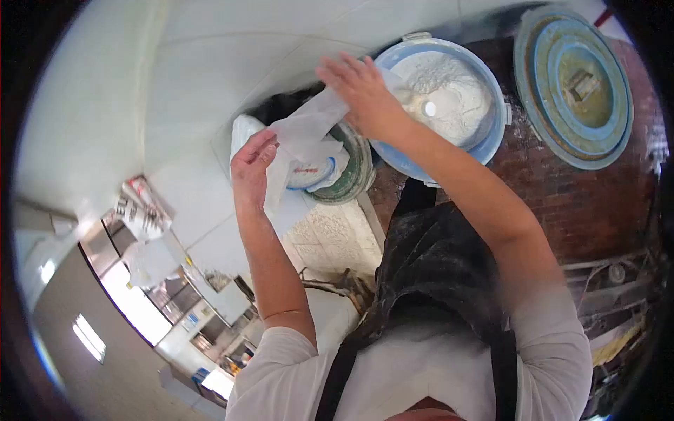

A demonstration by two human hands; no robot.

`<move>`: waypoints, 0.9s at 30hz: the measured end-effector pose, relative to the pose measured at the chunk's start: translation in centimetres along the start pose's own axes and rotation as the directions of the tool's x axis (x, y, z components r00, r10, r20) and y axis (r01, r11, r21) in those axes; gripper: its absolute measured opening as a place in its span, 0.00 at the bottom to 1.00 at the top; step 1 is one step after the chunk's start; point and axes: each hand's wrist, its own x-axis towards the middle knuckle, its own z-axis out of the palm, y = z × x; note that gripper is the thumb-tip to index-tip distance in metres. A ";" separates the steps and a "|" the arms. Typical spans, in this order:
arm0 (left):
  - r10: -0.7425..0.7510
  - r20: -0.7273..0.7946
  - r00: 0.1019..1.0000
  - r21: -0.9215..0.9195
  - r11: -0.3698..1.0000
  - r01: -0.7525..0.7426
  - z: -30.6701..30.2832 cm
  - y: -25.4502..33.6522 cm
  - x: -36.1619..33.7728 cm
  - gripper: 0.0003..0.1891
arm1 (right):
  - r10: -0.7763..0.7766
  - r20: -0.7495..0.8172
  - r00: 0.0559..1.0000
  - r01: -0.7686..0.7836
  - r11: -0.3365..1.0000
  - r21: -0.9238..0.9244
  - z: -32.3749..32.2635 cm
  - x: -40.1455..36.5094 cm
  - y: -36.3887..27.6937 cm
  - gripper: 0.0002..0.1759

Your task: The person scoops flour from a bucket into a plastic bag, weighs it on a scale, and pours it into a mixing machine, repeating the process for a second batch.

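A thin, whitish plastic sheet (309, 128) stretches between my two hands. Its left end is pinched in the curled fingers of my left hand (254, 165). My right hand (361, 95), fingers spread and slightly blurred, touches or overlaps the sheet's other end; a grip there cannot be made out. Just right of that hand stands a blue tub (497, 133) holding white powder (449, 98). Below the sheet is a dark green round container (354, 184) with a blue-rimmed, plastic-wrapped item (312, 173) on it, partly covered by the sheet.
A large round bluish lid (523, 77) lies on the brown surface (547, 203) at the right. White tiled wall (210, 77) runs along the back and left. A printed bag (144, 207) hangs at the left, and metal racks (611, 281) stand at the lower right.
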 end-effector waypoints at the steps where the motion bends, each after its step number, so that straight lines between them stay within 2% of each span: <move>1: 0.009 -0.001 1.000 0.006 1.000 -0.009 -0.7 1.1 -1.9 0.21 | -0.158 0.011 0.987 0.158 0.980 -0.121 0.2 1.2 -1.7 0.35; 2: 0.063 0.013 0.998 -0.043 0.997 -0.063 -1.6 2.1 -3.5 0.20 | -0.183 0.027 0.983 0.185 0.977 -0.108 0.4 2.4 -2.7 0.35; 3: 0.068 -0.019 0.998 -0.057 0.996 -0.069 -2.3 3.1 -5.1 0.20 | -0.117 0.336 0.934 0.085 0.990 0.110 0.5 4.2 -3.5 0.34; 4: 0.097 -0.091 0.991 0.013 0.995 -0.096 -2.6 4.6 -6.8 0.19 | -0.108 0.624 0.774 -0.080 0.960 0.267 0.5 5.6 -4.8 0.33; 5: 0.125 -0.163 0.979 0.081 0.990 -0.113 -2.8 5.6 -8.5 0.19 | -0.135 0.640 0.756 -0.057 0.961 0.271 -0.5 6.5 -7.0 0.33; 6: 0.126 -0.199 0.972 0.062 0.991 -0.116 -2.9 6.3 -10.0 0.19 | -0.103 0.676 0.730 -0.213 0.905 0.367 -1.7 7.6 -9.0 0.28; 7: 0.157 -0.205 0.966 0.133 0.982 -0.131 -2.9 6.9 -11.1 0.17 | -0.074 0.715 0.696 -0.364 0.821 0.440 -2.5 8.5 -10.8 0.24; 8: 0.184 -0.206 0.961 0.205 0.969 -0.142 -3.3 7.3 -12.3 0.15 | -0.180 0.574 0.799 -0.116 0.890 0.440 -2.6 8.9 -12.3 0.23; 9: 0.190 -0.237 0.953 0.186 0.971 -0.147 -4.4 7.0 -13.2 0.15 | -0.206 0.588 0.783 -0.093 0.895 0.437 -2.5 9.7 -13.7 0.23; 11: 0.000 -0.216 0.976 0.264 0.963 0.059 -5.9 6.3 -15.1 0.12 | -0.167 0.741 0.650 -0.287 0.850 0.443 -3.7 11.4 -17.3 0.24; 12: -0.040 -0.228 0.973 0.190 0.978 0.085 -6.5 6.4 -16.4 0.13 | -0.225 0.629 0.744 -0.148 0.863 0.483 -3.5 11.4 -18.4 0.23; 13: -0.026 -0.238 0.971 0.175 0.982 0.069 -7.0 6.4 -17.6 0.13 | -0.237 0.631 0.739 -0.127 0.871 0.475 -3.8 11.9 -19.5 0.23; 15: 0.077 -0.290 0.954 0.033 0.997 -0.071 -8.1 6.1 -20.1 0.12 | -0.196 0.728 0.656 -0.094 0.937 0.337 -4.1 12.3 -21.6 0.20; 19: 0.067 -0.312 0.948 -0.084 0.992 -0.098 -11.6 3.5 -24.2 0.10 | -0.121 0.703 0.700 -0.087 0.964 0.253 -3.4 10.5 -26.2 0.19; 21: 0.055 -0.360 0.931 -0.166 0.979 -0.122 -13.3 2.0 -26.5 0.12 | -0.047 0.714 0.699 -0.181 0.954 0.240 -2.4 9.0 -28.4 0.17; 25: 0.019 -0.442 0.897 -0.226 0.965 -0.132 -16.6 -0.7 -32.1 0.12 | -0.034 0.723 0.690 -0.082 0.989 0.125 -0.3 6.0 -33.8 0.15; 27: -0.027 -0.467 0.884 -0.332 0.932 -0.147 -17.5 -1.7 -34.9 0.10 | -0.057 0.726 0.685 0.041 0.998 0.040 2.6 4.4 -34.9 0.16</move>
